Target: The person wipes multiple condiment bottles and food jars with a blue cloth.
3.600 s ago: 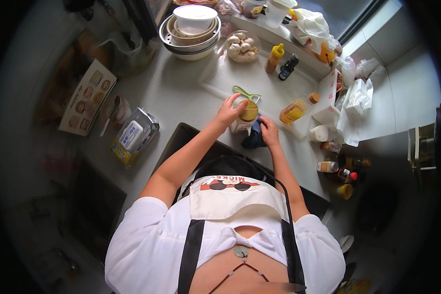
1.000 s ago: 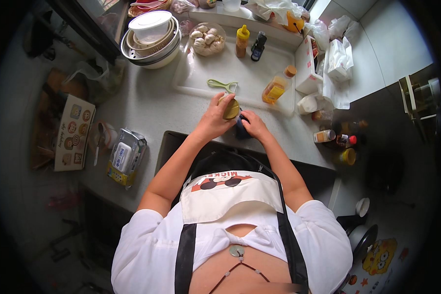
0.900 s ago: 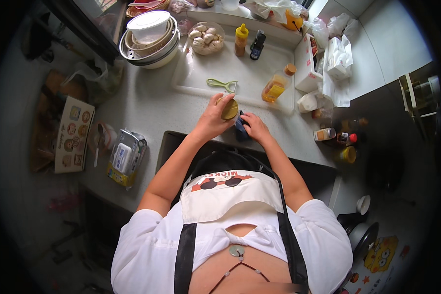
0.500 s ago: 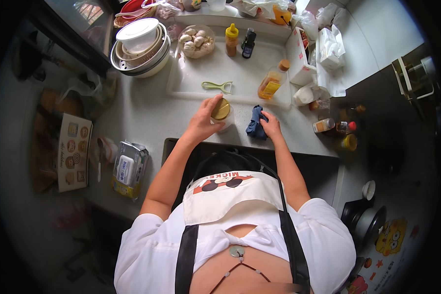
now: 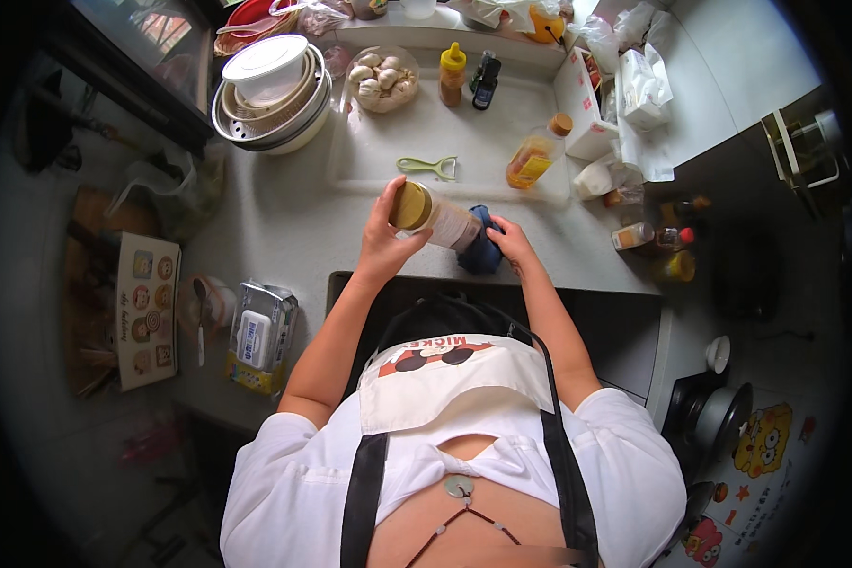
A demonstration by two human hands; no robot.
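Note:
My left hand (image 5: 385, 240) grips a clear jar (image 5: 447, 225) near its gold lid (image 5: 411, 205). The jar is tipped over sideways, lid toward the left and base toward the right. In my right hand (image 5: 513, 244) is a dark blue cloth (image 5: 482, 242), pressed against the jar's base end. A green peeler (image 5: 427, 168) lies just beyond the jar on a white tray (image 5: 369, 170). Further right on that tray stands a bottle with an orange-brown cap and amber contents (image 5: 538, 151).
Stacked bowls and colanders (image 5: 271, 95) stand at the far left, beside a bowl of garlic (image 5: 382, 79). A yellow-capped bottle (image 5: 452, 74) and a dark bottle (image 5: 485, 83) are at the back. A wipes pack (image 5: 260, 338) lies left; several condiment bottles (image 5: 632, 236) sit right.
My left hand has lifted and tilted the jar from upright onto its side. My right hand has brought the blue cloth left against the jar's base.

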